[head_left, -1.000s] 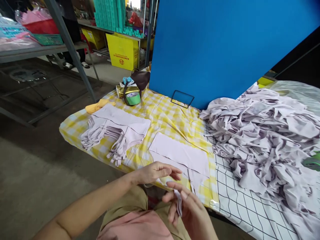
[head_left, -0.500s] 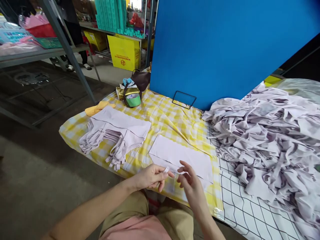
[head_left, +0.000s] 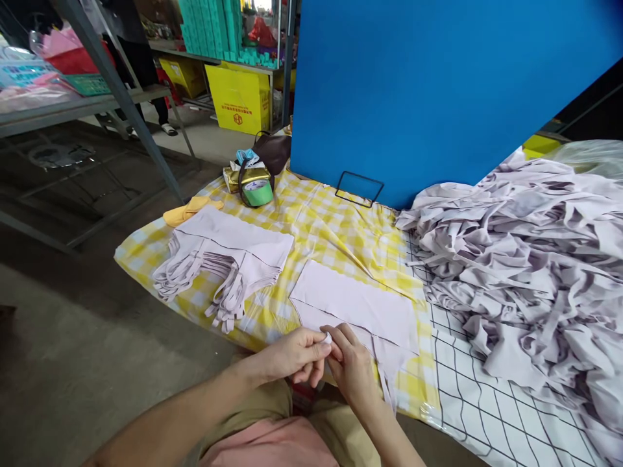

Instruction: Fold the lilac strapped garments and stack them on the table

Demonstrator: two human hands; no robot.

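My left hand (head_left: 304, 355) is closed in a pinch near the table's front edge. A small white piece (head_left: 328, 338) shows at its fingertips; whether it is wrapped round a finger or held, I cannot tell. The bent fingers of my right hand (head_left: 354, 370) meet the left fingertips there, and what lies between them is hidden. Just beyond both hands a pale lilac garment piece (head_left: 355, 301) lies flat, with thin straps hanging towards me on the right. To the left rests a neat stack of similar strapped pieces (head_left: 233, 237).
A heap of lilac garments (head_left: 525, 259) covers the right side. A blue board (head_left: 413, 97) stands behind a wire frame (head_left: 359, 189). Green tape (head_left: 257, 193), a dark bag (head_left: 272, 152) and yellow cloth (head_left: 192, 211) lie on the checked tablecloth (head_left: 321, 220). A person stands at the back left.
My right hand has moved left and closed its fingers against my left fingertips. The garment's straps now show beside my right hand. The view has shifted slightly.
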